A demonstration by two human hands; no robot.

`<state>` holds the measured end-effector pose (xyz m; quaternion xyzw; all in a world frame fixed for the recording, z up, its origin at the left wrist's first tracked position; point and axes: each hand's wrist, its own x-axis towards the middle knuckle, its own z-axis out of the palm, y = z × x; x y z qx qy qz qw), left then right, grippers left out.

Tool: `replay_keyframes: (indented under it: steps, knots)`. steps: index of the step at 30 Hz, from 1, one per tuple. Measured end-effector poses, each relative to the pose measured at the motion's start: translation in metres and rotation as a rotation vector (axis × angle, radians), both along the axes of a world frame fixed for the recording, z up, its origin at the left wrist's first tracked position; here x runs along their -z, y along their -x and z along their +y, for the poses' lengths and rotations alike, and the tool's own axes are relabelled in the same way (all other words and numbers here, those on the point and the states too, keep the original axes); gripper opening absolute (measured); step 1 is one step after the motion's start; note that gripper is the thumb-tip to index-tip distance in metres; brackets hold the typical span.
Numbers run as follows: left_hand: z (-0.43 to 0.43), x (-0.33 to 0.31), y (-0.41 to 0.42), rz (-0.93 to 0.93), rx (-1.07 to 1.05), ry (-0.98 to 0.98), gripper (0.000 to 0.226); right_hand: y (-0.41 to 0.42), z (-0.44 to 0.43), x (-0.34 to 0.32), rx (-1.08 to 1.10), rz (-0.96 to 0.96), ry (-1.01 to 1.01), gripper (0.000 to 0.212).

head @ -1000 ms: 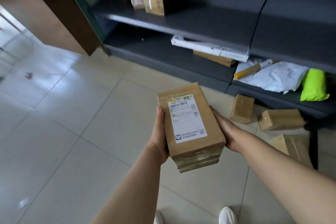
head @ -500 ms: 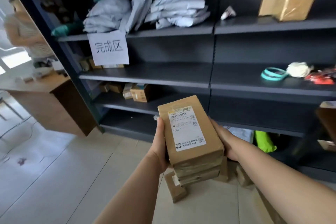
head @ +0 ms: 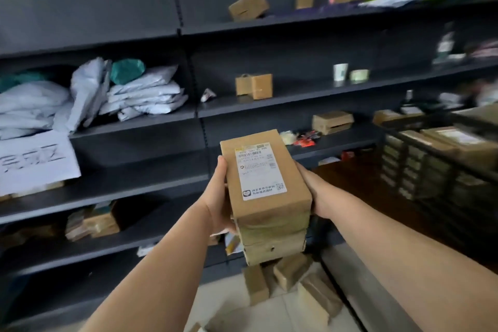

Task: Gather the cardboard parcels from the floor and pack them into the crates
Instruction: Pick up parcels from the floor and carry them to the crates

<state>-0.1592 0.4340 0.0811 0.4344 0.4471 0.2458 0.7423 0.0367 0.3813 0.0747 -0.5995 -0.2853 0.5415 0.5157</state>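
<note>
A stack of three brown cardboard parcels (head: 269, 213) is held at chest height in front of me; the top one carries a white shipping label. My left hand (head: 219, 199) grips the stack's left side, thumb up along the edge. My right hand (head: 315, 191) grips its right side, mostly hidden behind the boxes. Several more cardboard parcels (head: 291, 280) lie on the tiled floor below the stack. A dark slatted crate (head: 425, 170) filled with cardboard parcels stands at the right.
Dark metal shelving (head: 161, 121) fills the view ahead. White and green mailer bags (head: 113, 94) sit on the left shelf, a paper sign (head: 35, 162) hangs below them, and loose boxes (head: 254, 86) rest on other shelves.
The view has swung up and to the right, from the floor to the upper shelves and the crate. Both hands keep the same hold on the stack.
</note>
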Motion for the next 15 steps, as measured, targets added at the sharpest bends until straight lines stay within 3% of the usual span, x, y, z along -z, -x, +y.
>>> replay_keyframes:
  steps: [2, 8, 12, 15]
  knots:
    - [-0.013, -0.013, -0.020, 0.038, 0.069, -0.047, 0.094, -0.015, -0.028, -0.009, 0.091, -0.028, 0.003, 0.069]
    - [-0.054, -0.044, -0.097, 0.103, 0.343, -0.142, 0.100, -0.062, -0.129, -0.028, 0.385, 0.009, -0.037, 0.052]
    - [-0.098, -0.056, -0.157, 0.088, 0.493, -0.171, 0.104, -0.092, -0.197, -0.040, 0.580, -0.055, -0.005, 0.086]
    - [-0.135, -0.059, -0.203, 0.057, 0.575, -0.158, 0.107, -0.123, -0.246, -0.044, 0.709, -0.094, -0.010, 0.086]
